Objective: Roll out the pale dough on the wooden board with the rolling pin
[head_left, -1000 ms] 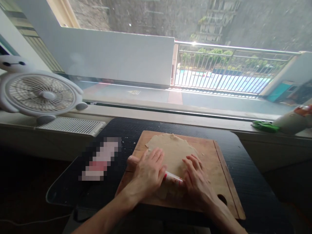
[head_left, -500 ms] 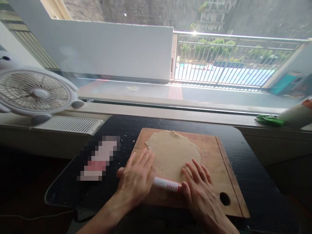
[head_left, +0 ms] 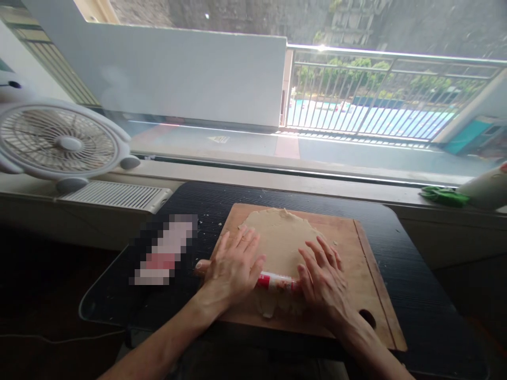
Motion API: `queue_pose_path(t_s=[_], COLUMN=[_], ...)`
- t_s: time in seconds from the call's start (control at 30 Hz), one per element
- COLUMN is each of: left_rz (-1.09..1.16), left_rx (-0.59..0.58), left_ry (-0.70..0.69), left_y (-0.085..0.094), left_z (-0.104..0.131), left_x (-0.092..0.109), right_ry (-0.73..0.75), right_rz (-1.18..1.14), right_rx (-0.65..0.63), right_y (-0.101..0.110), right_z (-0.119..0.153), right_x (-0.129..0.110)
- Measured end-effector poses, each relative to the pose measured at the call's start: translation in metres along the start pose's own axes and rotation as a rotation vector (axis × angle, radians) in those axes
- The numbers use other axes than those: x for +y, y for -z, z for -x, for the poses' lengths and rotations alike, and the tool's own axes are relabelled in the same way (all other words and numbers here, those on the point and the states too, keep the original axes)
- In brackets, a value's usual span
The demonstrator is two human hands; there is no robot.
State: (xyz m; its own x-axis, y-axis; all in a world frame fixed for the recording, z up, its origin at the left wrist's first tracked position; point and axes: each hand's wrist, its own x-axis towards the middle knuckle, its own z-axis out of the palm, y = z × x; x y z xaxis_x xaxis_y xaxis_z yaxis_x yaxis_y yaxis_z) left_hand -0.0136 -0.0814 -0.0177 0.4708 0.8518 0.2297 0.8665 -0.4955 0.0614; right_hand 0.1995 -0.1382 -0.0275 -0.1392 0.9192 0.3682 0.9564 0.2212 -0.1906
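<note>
Here, flat open hands, left (head_left: 233, 266) and right (head_left: 322, 279), atop the roller (head_left: 276, 281) on dough (head_left: 281, 240).

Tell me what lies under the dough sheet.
The dough sheet lies flat on the wooden cutting board, which rests on the black table. The board's surface beneath the dough is covered.

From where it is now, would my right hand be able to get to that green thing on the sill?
Probably not without leaning: the right hand presses flat on the roller, and the green thing lies far right on the windowsill, past the board.
</note>
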Motion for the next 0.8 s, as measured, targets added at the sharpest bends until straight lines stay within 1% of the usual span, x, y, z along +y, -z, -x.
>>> queue_pose_path(t_s=[0.07,0.17,0.23,0.27,0.3,0.33,0.4,0.47,0.5,0.53,0.57,0.6,0.73,0.8], left_rz=[-0.009,-0.030,-0.035,-0.036,-0.035,-0.033,-0.026,-0.018,-0.015,-0.014,-0.015,-0.016,-0.026,-0.031], left_rx=[-0.012,-0.017,-0.007,-0.003,-0.003,-0.005,-0.014,-0.006,0.000,0.004,0.005,0.004,-0.012,-0.014], left_ry=[-0.025,-0.093,-0.120,-0.120,-0.112,-0.095,-0.048,0.004,0.024,0.035,0.037,0.031,-0.058,-0.087], left_y=[0.000,0.000,0.000,0.000,0.000,0.000,-0.002,-0.002,-0.002,-0.002,-0.002,-0.002,-0.002,-0.001], left_z=[0.014,0.053,0.069,0.070,0.066,0.057,0.029,0.001,-0.008,-0.013,-0.012,-0.006,0.038,0.049], left_x=[0.002,0.003,0.003,0.002,0.002,0.003,0.004,0.006,0.006,0.007,0.007,0.007,0.006,0.006], right_ry=[0.046,0.171,0.230,0.234,0.219,0.189,0.096,0.018,-0.005,-0.014,-0.010,0.005,0.121,0.152], right_rz=[0.013,0.038,0.040,0.037,0.030,0.019,-0.009,-0.039,-0.051,-0.060,-0.063,-0.062,-0.024,-0.007], right_rx=[-0.004,0.040,0.076,0.073,0.060,0.040,0.015,0.031,0.047,0.062,0.076,0.084,0.079,0.056], right_y=[0.000,0.003,0.005,0.006,0.006,0.005,0.001,-0.003,-0.005,-0.006,-0.006,-0.006,-0.002,0.000], right_z=[0.014,0.052,0.068,0.070,0.068,0.061,0.038,0.015,0.007,0.003,0.004,0.010,0.053,0.064], right_x=[-0.001,-0.007,-0.010,-0.011,-0.010,-0.009,-0.003,0.005,0.008,0.010,0.011,0.011,0.003,0.000])
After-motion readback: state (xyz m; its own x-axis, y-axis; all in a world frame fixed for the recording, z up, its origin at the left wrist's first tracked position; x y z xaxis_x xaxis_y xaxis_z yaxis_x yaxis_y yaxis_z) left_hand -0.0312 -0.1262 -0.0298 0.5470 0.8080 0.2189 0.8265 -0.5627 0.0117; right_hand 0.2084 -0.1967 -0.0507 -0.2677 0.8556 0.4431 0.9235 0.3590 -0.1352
